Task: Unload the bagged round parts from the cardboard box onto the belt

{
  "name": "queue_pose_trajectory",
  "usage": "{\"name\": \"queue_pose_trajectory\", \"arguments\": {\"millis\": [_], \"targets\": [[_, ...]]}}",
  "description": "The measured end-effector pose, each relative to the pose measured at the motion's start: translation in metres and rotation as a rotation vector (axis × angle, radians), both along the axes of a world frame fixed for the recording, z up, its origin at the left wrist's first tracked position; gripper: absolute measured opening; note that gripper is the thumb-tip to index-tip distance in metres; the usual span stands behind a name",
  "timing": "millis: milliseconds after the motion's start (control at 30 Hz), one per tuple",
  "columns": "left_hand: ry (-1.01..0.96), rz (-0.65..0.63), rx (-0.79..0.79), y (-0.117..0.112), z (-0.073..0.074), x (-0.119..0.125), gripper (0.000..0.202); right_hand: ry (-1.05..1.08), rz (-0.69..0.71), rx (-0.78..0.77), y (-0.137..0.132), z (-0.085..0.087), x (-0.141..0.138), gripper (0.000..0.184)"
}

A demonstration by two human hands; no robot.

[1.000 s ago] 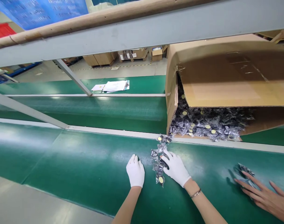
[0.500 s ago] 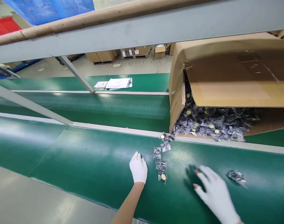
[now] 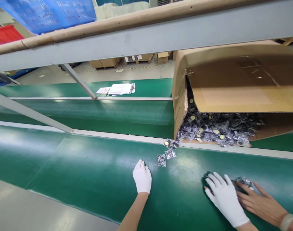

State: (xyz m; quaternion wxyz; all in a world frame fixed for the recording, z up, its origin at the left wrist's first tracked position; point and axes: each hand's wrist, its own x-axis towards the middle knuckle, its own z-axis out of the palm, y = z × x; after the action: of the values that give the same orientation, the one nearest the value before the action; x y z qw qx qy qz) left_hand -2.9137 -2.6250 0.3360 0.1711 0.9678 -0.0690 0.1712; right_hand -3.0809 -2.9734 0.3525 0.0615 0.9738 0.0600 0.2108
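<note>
My left hand (image 3: 142, 177), in a white glove, lies flat and open on the green belt (image 3: 93, 166). Just beyond it sit small clear packets (image 3: 161, 160) with dark parts and yellow discs, and a few more (image 3: 170, 144) at the belt's edge. My gloved right hand (image 3: 225, 198) lies spread on the belt at the lower right, fingers apart, holding nothing. A co-worker's bare hand (image 3: 259, 202) rests beside it, over a packet (image 3: 244, 182). A cardboard box (image 3: 233, 83) lies on its side, spilling many packets (image 3: 216, 131).
Grey metal frame bars (image 3: 146, 35) cross overhead, with diagonal struts (image 3: 30, 112) at the left. Papers (image 3: 117, 89) lie on the far green belt. Blue (image 3: 50, 12) and red (image 3: 4, 33) crates sit above left. Cardboard boxes stand on the floor behind.
My right hand left the packets in the middle and swept right along the belt, carrying two packets off. A co-worker's hand came back in beside it. My left hand stayed put.
</note>
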Motion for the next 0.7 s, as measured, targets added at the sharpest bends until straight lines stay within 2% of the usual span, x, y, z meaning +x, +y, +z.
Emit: {"name": "queue_pose_trajectory", "arguments": {"millis": [33,100,200,300,367,400,433,500,633,667,700], "targets": [[-0.005,0.002,-0.005,0.000,0.000,0.000,0.035,-0.016,-0.015,-0.004,-0.007,0.005,-0.002,0.032],[-0.014,0.007,-0.010,-0.001,0.001,0.000,0.034,-0.011,-0.018,0.050,0.004,0.015,0.010,0.032],[-0.011,0.009,0.002,-0.001,0.003,0.000,0.035,0.047,0.026,0.190,0.066,0.026,0.066,0.034],[0.001,-0.001,0.012,0.000,0.003,0.000,0.035,0.134,0.044,0.296,0.138,0.028,0.133,0.044],[0.004,-0.003,0.013,0.001,0.003,0.001,0.035,0.199,0.037,0.336,0.166,0.024,0.159,0.040],[0.004,-0.004,0.014,0.001,0.002,0.001,0.035,0.220,0.029,0.344,0.169,0.020,0.161,0.034],[0.002,-0.003,0.016,0.001,0.002,0.001,0.035,0.227,0.019,0.343,0.165,0.016,0.156,0.029],[0.002,-0.001,0.011,0.001,0.002,0.001,0.035,0.196,0.001,0.309,0.135,0.004,0.127,0.022],[0.008,0.016,-0.027,0.000,0.002,0.001,0.035,-0.014,0.031,0.190,0.029,-0.026,0.036,0.021],[0.008,0.017,-0.034,0.000,0.002,0.001,0.035,-0.068,0.051,0.185,0.003,-0.033,0.018,0.020],[0.008,0.018,-0.038,0.000,0.003,0.001,0.035,-0.068,0.016,0.195,-0.018,-0.039,0.004,0.018]]}}
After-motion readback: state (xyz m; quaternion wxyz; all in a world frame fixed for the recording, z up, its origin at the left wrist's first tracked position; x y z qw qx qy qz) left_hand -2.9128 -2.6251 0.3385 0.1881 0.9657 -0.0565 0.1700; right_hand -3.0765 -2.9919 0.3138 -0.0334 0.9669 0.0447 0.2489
